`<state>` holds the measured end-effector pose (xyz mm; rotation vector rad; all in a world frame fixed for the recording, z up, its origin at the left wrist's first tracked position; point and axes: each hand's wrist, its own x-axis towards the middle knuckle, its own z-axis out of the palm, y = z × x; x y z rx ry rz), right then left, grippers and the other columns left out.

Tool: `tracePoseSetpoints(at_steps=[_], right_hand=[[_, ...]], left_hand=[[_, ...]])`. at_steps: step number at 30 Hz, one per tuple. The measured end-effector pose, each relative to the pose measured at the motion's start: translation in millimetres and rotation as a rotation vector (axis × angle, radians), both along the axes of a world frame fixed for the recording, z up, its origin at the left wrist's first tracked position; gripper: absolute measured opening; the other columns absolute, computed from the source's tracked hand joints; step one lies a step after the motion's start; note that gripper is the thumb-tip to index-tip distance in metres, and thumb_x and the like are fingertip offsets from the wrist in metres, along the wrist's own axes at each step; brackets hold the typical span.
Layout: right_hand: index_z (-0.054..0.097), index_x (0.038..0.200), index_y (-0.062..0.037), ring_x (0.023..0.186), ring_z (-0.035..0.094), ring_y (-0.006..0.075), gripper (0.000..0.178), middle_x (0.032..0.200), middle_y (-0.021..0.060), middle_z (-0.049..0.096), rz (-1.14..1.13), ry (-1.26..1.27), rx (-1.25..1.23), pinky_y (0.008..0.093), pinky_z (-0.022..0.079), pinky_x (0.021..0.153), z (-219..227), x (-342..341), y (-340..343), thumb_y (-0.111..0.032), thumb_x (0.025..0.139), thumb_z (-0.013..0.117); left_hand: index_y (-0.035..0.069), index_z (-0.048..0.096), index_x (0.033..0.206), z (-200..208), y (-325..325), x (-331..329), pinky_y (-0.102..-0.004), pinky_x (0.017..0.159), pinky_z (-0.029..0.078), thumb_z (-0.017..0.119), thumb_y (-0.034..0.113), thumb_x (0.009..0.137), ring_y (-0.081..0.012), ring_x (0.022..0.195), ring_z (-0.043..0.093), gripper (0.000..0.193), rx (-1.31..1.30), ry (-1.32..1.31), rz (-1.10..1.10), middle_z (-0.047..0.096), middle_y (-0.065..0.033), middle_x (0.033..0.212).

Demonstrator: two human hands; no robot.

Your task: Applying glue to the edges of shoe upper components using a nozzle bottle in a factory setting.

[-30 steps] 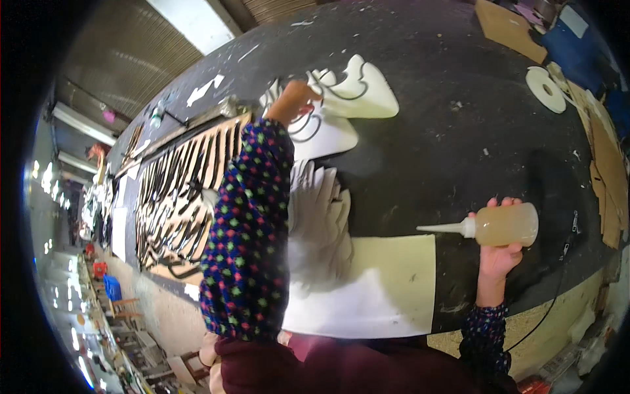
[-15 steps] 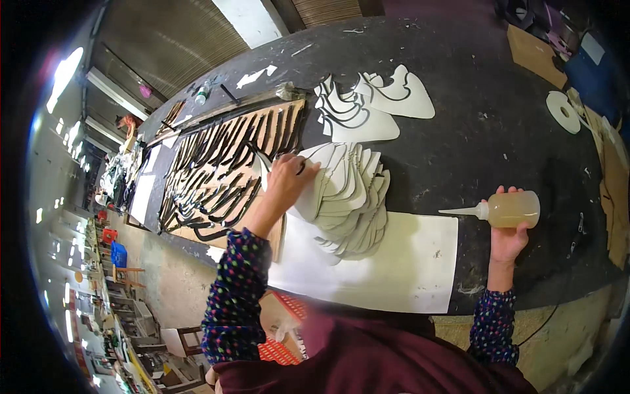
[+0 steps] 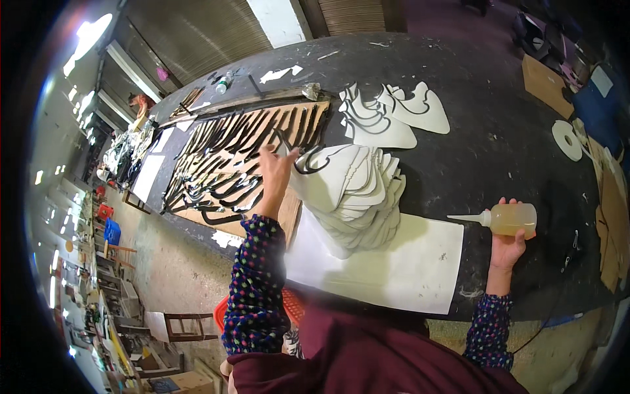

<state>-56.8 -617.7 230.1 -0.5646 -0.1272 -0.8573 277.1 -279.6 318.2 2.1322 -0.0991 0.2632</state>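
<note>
My left hand pinches a thin black curved strip over the fanned white stack, while my right hand grips a yellowish, long-nozzled glue bottle.

Black table, white cutouts, pale yellow bottle, dark blue sleeves with coloured dots, maroon top.

Left hand seen from the back, fingertips hidden against the black curved piece, grip impossible to confirm. Lower sheets of the white cutout stack covered by upper ones. Palm of right hand hidden behind the glue bottle. Far shop floor at left blurred, too small to identify
</note>
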Motion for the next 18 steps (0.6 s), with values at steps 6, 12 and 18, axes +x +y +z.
tracePoseSetpoints(at_steps=[6, 12, 18], right_hand=[[0.037, 0.127, -0.0063, 0.125, 0.030, 0.0312, 0.073, 0.128, 0.0090, 0.042, -0.006, 0.013, 0.062, 0.0568, 0.020, 0.102, -2, 0, -1, -0.020, 0.067, 0.075], [0.037, 0.127, -0.0058, 0.125, 0.031, 0.0308, 0.073, 0.128, 0.0093, 0.042, 0.024, -0.007, 0.085, 0.0566, 0.021, 0.102, -3, 1, -3, -0.020, 0.067, 0.075], [0.036, 0.128, -0.0069, 0.125, 0.031, 0.0303, 0.074, 0.128, 0.0085, 0.042, 0.030, 0.020, 0.056, 0.0561, 0.023, 0.102, -6, 2, -4, -0.023, 0.067, 0.075]], left_hand=[[-0.001, 0.051, 0.106, 1, 4, 26, -0.0231, 0.060, 0.037, 0.065, 0.033, 0.075, -0.0109, 0.065, 0.046, 0.048, -0.187, 0.376, -0.276, 0.050, -0.0008, 0.074], [0.007, 0.039, 0.131, -1, 2, 8, -0.0182, 0.061, 0.033, 0.059, 0.013, 0.080, -0.0065, 0.064, 0.039, 0.055, -0.283, 0.207, -0.488, 0.043, 0.0034, 0.070], [0.000, 0.040, 0.127, 29, -7, -36, -0.0164, 0.056, 0.037, 0.061, 0.008, 0.081, -0.0053, 0.060, 0.047, 0.051, -0.428, 0.285, -0.590, 0.052, 0.0022, 0.069]])
